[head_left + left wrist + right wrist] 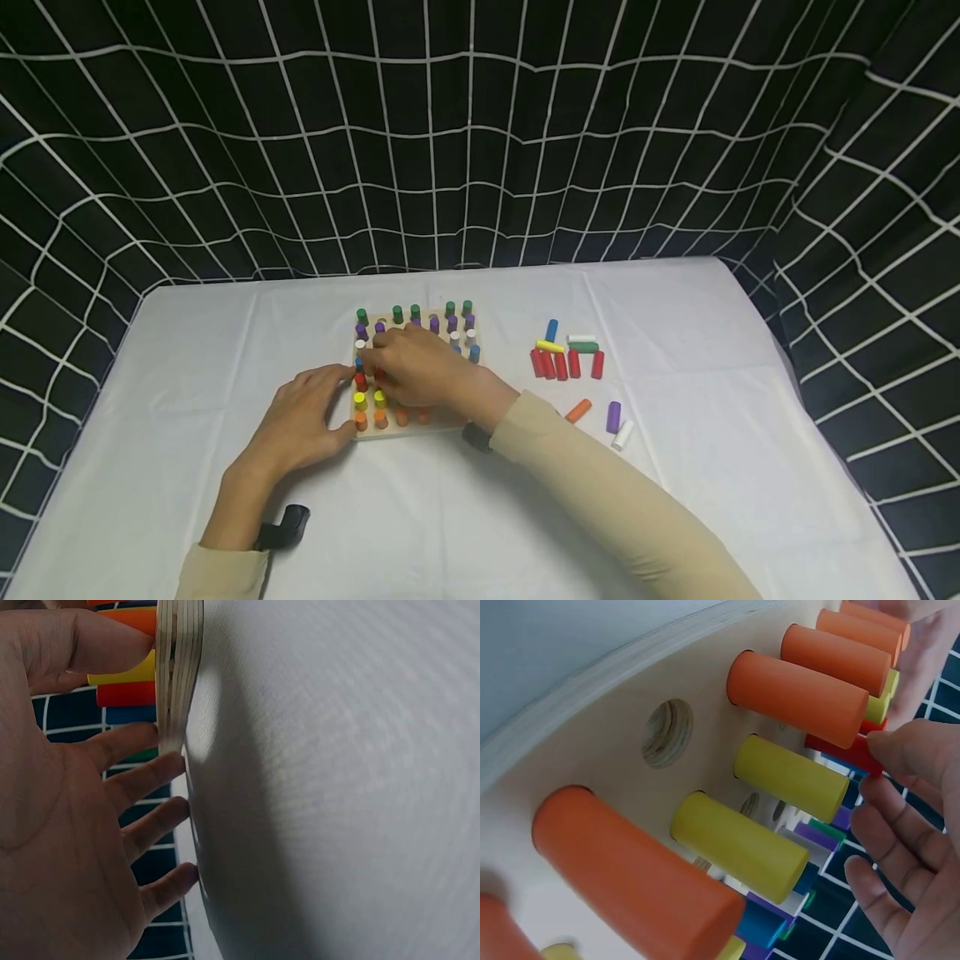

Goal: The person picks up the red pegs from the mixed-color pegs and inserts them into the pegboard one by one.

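Note:
A wooden pegboard point(622, 727) lies on the white table, filled with rows of green, purple, white, blue, red, yellow and orange pegs. My right hand point(416, 367) reaches over its left half and hides part of the middle rows. In the right wrist view, thumb and forefinger pinch a red peg point(847, 752) standing at the board; the other fingers are loosely bent. An unfilled hole point(667, 733) shows between orange pegs. At the board's left edge, my left hand point(300, 417) rests with fingers spread, its thumb against the edge near an orange peg point(127, 621).
Right of the board lie loose pegs: several red ones point(562, 367), a yellow point(550, 346), a blue point(552, 331), a green point(583, 347) and a white one point(581, 339). Nearer are an orange point(578, 411) and a purple peg point(614, 417). A gridded black curtain point(450, 158) hangs behind.

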Motion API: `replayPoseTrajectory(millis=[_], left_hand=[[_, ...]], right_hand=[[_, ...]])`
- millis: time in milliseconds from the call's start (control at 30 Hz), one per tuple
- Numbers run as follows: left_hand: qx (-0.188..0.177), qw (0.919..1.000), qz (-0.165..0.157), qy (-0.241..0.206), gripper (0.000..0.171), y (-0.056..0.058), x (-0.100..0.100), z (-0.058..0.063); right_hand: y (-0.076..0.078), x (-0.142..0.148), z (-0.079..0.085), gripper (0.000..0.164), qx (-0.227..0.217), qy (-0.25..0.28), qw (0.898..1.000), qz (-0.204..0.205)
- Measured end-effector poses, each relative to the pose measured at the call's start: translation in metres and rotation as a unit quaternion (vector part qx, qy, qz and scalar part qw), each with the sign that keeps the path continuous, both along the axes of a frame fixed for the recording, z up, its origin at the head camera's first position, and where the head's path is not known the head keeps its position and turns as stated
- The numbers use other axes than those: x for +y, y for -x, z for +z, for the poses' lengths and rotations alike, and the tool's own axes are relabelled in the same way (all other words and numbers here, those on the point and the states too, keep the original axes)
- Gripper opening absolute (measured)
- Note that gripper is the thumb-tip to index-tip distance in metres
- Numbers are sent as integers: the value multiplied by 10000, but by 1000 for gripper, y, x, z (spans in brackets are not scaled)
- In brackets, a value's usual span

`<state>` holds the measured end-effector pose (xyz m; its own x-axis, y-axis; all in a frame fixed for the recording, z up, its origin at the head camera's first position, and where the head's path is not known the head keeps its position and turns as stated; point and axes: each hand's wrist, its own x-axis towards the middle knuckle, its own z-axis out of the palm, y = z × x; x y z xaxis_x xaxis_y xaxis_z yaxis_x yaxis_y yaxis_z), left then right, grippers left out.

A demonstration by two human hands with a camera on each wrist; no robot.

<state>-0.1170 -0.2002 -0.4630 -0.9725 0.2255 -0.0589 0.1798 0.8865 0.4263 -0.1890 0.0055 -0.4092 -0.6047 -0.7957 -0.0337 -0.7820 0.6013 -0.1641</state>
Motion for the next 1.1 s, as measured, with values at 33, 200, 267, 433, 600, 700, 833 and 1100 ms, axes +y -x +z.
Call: replayPoseTrajectory(millis=[33, 200, 267, 433, 600, 700, 833, 1100], left_hand=[[13, 10000, -12, 0, 72, 0, 0, 0], [54, 10000, -42, 15, 73, -2, 1, 1], [64, 10000, -36, 21, 73, -2, 1, 1], [-11, 10000, 3, 49, 72, -1, 0, 0], [-60, 10000, -2, 48, 74, 0, 0, -2], [-50, 10000, -1, 47, 74, 1, -1, -3], [-27, 10000, 16, 58, 74, 1, 0, -3], [-22, 10000, 41, 31, 72, 1, 1, -3]], right_hand=[[-1, 1, 0, 21, 5, 44, 10000, 11], [-4, 6, -2, 17, 73, 320, 9994, 68], [-6, 10, -2, 16, 118, 405, 9991, 59], [-9, 19, -4, 22, 96, 332, 9993, -156], [-12, 29, -2, 31, -139, 419, 9981, -418], [-15, 37, -1, 32, -96, 485, 9975, -504], [-19, 53, -1, 31, -65, 678, 9958, -608], [-19, 88, -8, 28, -466, 1013, 9849, -1321]])
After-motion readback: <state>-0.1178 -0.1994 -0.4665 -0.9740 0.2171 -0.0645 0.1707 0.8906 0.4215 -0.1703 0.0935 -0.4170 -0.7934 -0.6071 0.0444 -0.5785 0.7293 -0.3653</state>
